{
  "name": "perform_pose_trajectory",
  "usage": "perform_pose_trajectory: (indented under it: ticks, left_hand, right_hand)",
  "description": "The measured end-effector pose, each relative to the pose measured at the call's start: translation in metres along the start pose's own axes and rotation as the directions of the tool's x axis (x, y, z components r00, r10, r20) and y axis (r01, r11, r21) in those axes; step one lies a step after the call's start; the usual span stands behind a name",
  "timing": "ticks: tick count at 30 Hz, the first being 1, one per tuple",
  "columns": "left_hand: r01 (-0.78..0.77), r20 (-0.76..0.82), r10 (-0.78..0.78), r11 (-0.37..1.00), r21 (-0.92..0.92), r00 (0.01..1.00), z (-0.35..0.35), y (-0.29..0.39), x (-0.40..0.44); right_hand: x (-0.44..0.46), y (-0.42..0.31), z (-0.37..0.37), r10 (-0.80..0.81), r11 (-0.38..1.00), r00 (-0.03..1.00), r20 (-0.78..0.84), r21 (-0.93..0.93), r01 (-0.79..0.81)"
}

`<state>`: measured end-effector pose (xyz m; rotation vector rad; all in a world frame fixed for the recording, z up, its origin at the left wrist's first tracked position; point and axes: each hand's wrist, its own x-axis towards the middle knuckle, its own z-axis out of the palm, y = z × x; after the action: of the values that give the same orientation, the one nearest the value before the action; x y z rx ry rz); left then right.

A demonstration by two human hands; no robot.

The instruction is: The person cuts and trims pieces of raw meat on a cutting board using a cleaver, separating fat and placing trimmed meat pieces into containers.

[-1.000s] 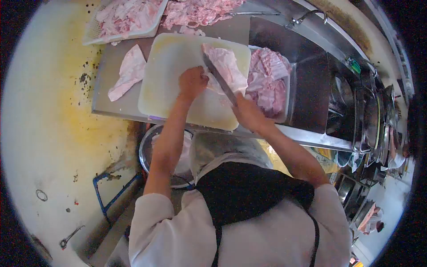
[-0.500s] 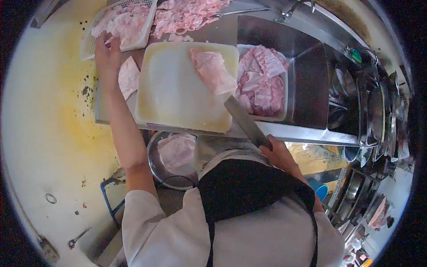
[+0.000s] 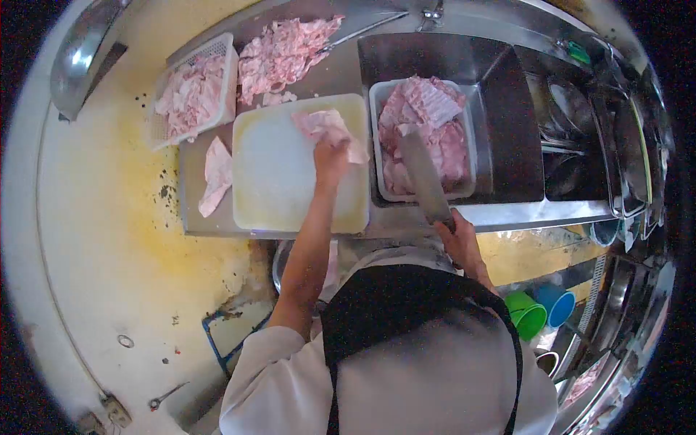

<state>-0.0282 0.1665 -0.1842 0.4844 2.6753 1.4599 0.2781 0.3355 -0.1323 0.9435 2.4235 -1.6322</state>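
A pale pink piece of raw meat [image 3: 316,122] lies at the right side of the white cutting board [image 3: 279,174]. My left hand [image 3: 331,158] is closed on this piece, and its fingertips are partly hidden in the folds. In my right hand [image 3: 460,241] is the handle of a wide-bladed knife [image 3: 425,177], gripped with the fingers wrapped round it. The blade points away from me, over the white tub [image 3: 471,163] that holds ribbed slabs of raw meat [image 3: 435,105].
Another piece of meat [image 3: 217,172] lies left of the board. A perforated white basket [image 3: 230,76] of meat stands behind it, beside a heap of trimmings [image 3: 286,54]. A steel sink [image 3: 500,138] is at the right; green [image 3: 528,317] and blue [image 3: 557,306] buckets stand below.
My left hand has moved from the basket to the meat on the board and taken hold of it. The knife has shifted from the board's edge to over the tub.
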Motion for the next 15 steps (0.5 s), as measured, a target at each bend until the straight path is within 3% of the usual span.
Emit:
perform_pose_trajectory:
  ticks: [1, 3, 4, 6, 9, 13, 14, 15]
  left_hand:
    - [-0.008, -0.060, -0.006, 0.973, -0.231, 0.998, -0.001, 0.006, 0.010]
    - [0.096, 0.066, -0.070, 0.731, -0.676, 0.995, -0.014, 0.002, 0.048]
    - [0.225, 0.116, -0.204, 0.666, -0.711, 0.972, -0.032, 0.041, 0.061]
    - [0.234, 0.208, -0.115, 0.617, -0.751, 0.971, -0.061, 0.068, 0.091]
    - [0.321, 0.293, -0.139, 0.544, -0.775, 0.946, -0.093, 0.104, 0.105]
    - [0.472, 0.434, -0.228, 0.630, -0.617, 0.872, -0.095, 0.031, 0.088]
    - [0.618, 0.587, -0.351, 0.707, -0.345, 0.729, -0.099, 0.018, 0.082]
    - [0.562, 0.565, -0.427, 0.823, -0.079, 0.706, -0.099, -0.030, 0.077]
  right_hand:
    - [0.005, 0.010, 0.002, -0.057, 0.998, 0.998, -0.015, 0.007, 0.057]
    - [0.014, 0.031, 0.009, -0.165, 0.986, 0.986, -0.038, 0.010, 0.165]
    - [0.016, 0.028, 0.008, -0.129, 0.990, 0.992, -0.015, 0.061, 0.130]
    - [0.022, 0.017, 0.008, -0.074, 0.985, 0.996, 0.046, 0.158, 0.066]
    - [0.034, 0.018, 0.016, -0.047, 0.984, 0.995, 0.085, 0.176, 0.032]
    - [0.042, 0.006, 0.021, -0.136, 0.978, 0.985, 0.102, 0.171, 0.117]
    - [0.044, 0.003, 0.022, -0.147, 0.978, 0.983, 0.113, 0.166, 0.127]
    - [0.047, 0.005, 0.026, -0.190, 0.972, 0.974, 0.123, 0.165, 0.169]
